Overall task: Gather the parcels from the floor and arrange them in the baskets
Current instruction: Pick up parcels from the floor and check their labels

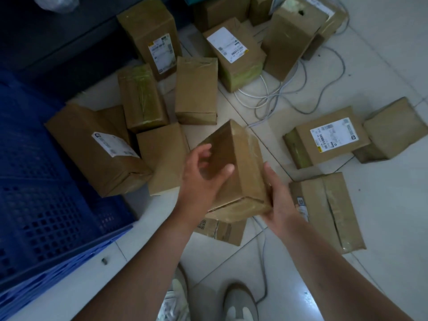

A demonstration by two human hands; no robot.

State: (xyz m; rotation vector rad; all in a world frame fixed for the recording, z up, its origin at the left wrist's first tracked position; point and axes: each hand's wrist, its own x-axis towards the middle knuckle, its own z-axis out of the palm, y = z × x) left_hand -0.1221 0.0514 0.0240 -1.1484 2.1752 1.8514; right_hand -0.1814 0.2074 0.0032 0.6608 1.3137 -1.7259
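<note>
A brown taped cardboard parcel (240,163) is lifted off the floor, tilted, in the middle of the view. My right hand (278,198) grips its near right corner from below and the side. My left hand (203,177) lies against its left face, with the thumb on the face and the fingers curled at the far edge. Several more brown parcels lie on the tiled floor, among them a labelled one (328,140) at the right and a large one (99,149) leaning at the left. A blue slatted basket (34,181) stands at the left.
White and grey cables (273,93) loop over the floor between the far parcels. A parcel (328,209) lies just right of my right forearm, and another (220,228) sits under the held one. My shoes (238,304) are at the bottom. Dark shelving (58,42) fills the upper left.
</note>
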